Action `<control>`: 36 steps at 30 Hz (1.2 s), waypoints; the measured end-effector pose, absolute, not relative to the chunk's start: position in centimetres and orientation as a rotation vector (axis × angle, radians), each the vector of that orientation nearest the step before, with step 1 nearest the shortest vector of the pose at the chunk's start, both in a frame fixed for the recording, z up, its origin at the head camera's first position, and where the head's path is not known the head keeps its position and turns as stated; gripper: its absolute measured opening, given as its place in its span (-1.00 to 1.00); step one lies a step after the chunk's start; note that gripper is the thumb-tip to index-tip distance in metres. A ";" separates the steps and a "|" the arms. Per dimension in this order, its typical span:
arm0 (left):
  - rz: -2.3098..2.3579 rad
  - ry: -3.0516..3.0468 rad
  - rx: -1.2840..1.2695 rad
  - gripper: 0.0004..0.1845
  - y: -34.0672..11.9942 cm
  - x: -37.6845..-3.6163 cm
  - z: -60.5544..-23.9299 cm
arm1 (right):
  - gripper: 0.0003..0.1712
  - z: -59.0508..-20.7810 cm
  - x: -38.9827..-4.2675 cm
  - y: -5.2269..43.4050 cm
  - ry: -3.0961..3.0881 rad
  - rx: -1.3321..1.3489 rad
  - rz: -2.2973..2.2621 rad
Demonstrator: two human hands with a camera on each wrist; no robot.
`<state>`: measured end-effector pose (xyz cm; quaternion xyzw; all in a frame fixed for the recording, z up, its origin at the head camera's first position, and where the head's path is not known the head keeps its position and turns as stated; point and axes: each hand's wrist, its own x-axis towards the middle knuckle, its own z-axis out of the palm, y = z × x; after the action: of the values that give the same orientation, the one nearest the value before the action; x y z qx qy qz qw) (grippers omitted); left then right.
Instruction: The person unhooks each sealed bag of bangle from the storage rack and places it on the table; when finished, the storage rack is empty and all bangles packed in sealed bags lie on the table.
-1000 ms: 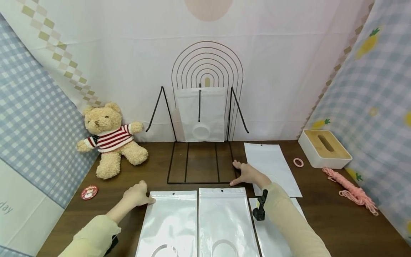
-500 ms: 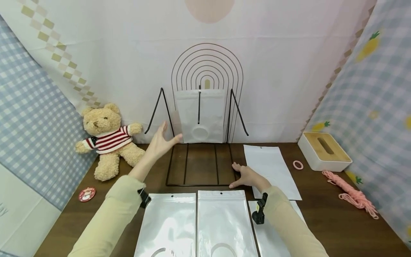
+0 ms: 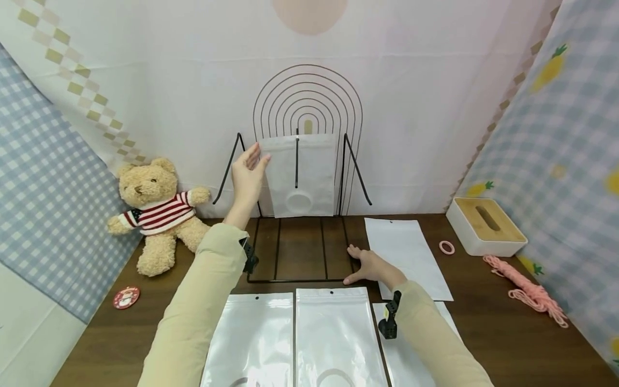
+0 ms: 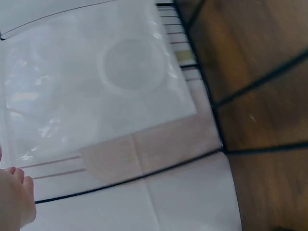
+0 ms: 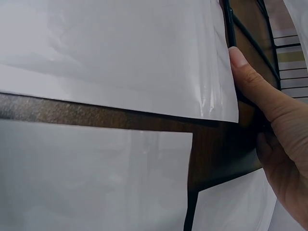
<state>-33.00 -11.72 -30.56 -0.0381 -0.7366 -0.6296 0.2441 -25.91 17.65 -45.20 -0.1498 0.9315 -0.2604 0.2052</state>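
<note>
A black wire rack (image 3: 276,250) with three upright hooks stands against the back cloth. From its middle hook hangs a white zip-top bag (image 3: 316,174) with a round window near its bottom. My left hand (image 3: 247,177) is raised at the bag's upper left edge, thumb and fingers apart; in the left wrist view only part of the hand (image 4: 17,199) shows. My right hand (image 3: 369,267) rests at the front right corner of the rack's base, its fingers spread over the wire, and its thumb side touches the wire in the right wrist view.
Several more white zip-top bags lie on the brown table, among them a front middle one (image 3: 333,328) and a back right one (image 3: 401,247). Around them are a teddy bear (image 3: 162,215), a round red badge (image 3: 126,297), a pink ring (image 3: 446,248), a tissue box (image 3: 493,244) and pink rope (image 3: 527,290).
My left hand has risen from beside the front left bag, past the rack's left upright, to the hanging bag's upper left edge. My right hand has stayed at the rack's base.
</note>
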 end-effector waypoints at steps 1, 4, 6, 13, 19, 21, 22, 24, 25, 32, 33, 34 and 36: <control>-1.714 -1.952 -0.107 -0.47 -11.6 -32.9 -30.4 | 0.17 -45.1 -25.9 17.7 2.596 -0.419 -0.729; -1.682 -1.850 -0.114 -0.64 -11.3 -32.5 -30.2 | 0.17 -45.0 -26.0 17.7 2.597 -0.434 -0.724; -1.666 -1.828 -0.124 -0.71 -11.1 -32.0 -30.1 | 0.17 -45.0 -26.1 17.7 2.597 -0.441 -0.731; -1.706 -1.819 -0.138 -0.76 -10.1 -28.6 -28.9 | 0.19 -45.0 -26.0 17.9 2.594 -0.442 -0.745; -1.753 -1.798 -0.091 -0.76 -9.9 -26.9 -29.2 | 0.17 -44.9 -25.9 17.9 2.594 -0.453 -0.758; -1.802 -1.768 -0.079 -0.76 -10.1 -26.6 -29.7 | 0.18 -44.9 -25.8 17.9 2.599 -0.472 -0.749; -1.827 -1.750 -0.070 -0.76 -10.2 -26.6 -30.1 | 0.18 -44.9 -25.8 17.8 2.600 -0.479 -0.745; -1.868 -1.723 -0.056 -0.76 -10.3 -26.5 -30.7 | 0.19 -44.9 -25.8 17.8 2.599 -0.492 -0.739; -1.884 -1.712 -0.050 -0.75 -10.4 -26.4 -30.9 | 0.19 -44.9 -25.7 17.7 2.598 -0.493 -0.736; -1.972 -1.695 -0.023 -0.71 -10.6 -24.6 -31.6 | 0.20 -45.1 -25.7 17.7 2.601 -0.478 -0.718; -1.991 -1.690 -0.029 -0.71 -10.6 -24.3 -31.7 | 0.20 -45.1 -25.8 17.7 2.605 -0.470 -0.719; -2.008 -1.685 -0.031 -0.72 -10.7 -24.0 -31.7 | 0.19 -45.2 -25.8 17.7 2.611 -0.465 -0.718; -2.038 -1.677 -0.036 -0.74 -10.7 -23.4 -31.7 | 0.17 -45.2 -25.8 17.8 2.618 -0.447 -0.744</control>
<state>-23.45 -10.74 -31.74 -0.0132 -0.6154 -0.7479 0.2484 -25.78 17.77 -45.24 -0.1592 0.9317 -0.2649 0.1907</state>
